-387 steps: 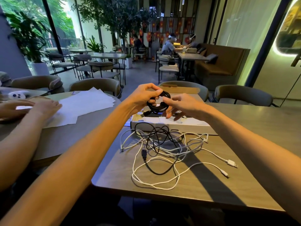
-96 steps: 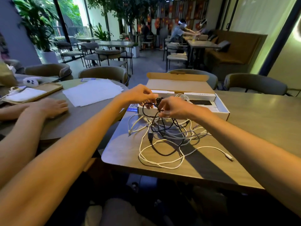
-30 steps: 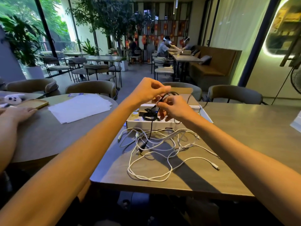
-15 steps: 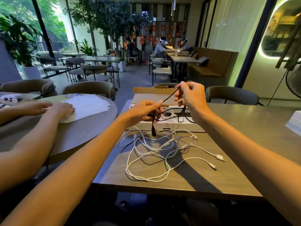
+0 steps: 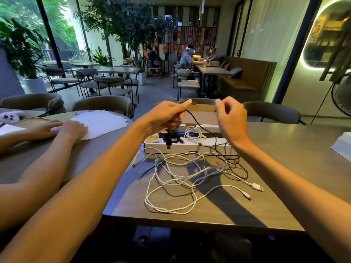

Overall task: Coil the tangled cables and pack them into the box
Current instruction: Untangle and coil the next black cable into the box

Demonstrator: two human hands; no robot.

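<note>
My left hand (image 5: 167,114) grips a black cable (image 5: 195,121) above the open white box (image 5: 190,149). The cable's plug hangs below that fist, and its length runs down to the right, under my right wrist, into loose loops on the table (image 5: 237,166). My right hand (image 5: 230,118) hovers over the box's right end with fingers loosely curled; I see no cable between them. Inside the box lie a coiled black cable (image 5: 171,138) and a coiled white cable (image 5: 193,133). Tangled white cables (image 5: 180,179) sprawl on the table in front of the box.
Another person's hands (image 5: 72,128) rest on white papers (image 5: 102,120) on the round table at left. A white box corner (image 5: 341,145) lies at the table's right edge. Chairs (image 5: 271,112) stand behind the table, and a fan (image 5: 341,95) at far right.
My right hand dropped from its raised position and no longer pinches the black cable. My left hand rose with the cable's plug end, and the cable's slack now lies at the table's right.
</note>
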